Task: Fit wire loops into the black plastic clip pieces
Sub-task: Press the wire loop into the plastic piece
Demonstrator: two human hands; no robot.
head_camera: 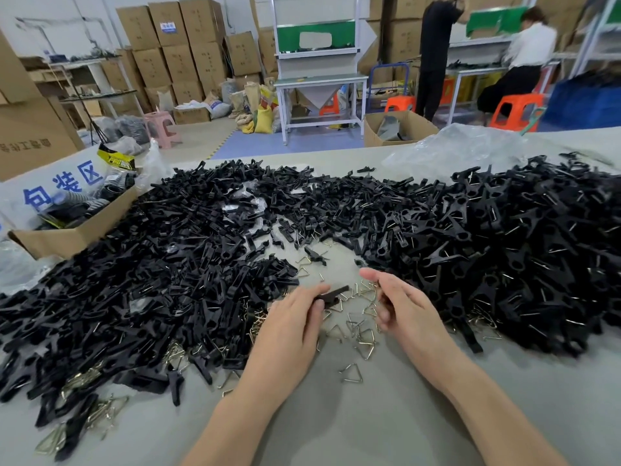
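Left hand: grip closed on one black clip piece, pinched at its near end, far tip projecting toward the right hand. Right hand: fingers curled just beside that tip, thumb raised; whether a wire loop sits in this grip, cannot tell. Between and just below both grips: loose triangular wire loops scattered on the grey table, one lone loop nearer the forearms. Judged light, stiff, springy, thin and apt to slip; best pinched at a corner, open ends leading. Clip judged light, rigid plastic; best held by the flat body, slot end left free. Left of left grip: heap of bare clip pieces. Right of right grip: heap of clips with wires showing. Beyond the left heap: cardboard box.
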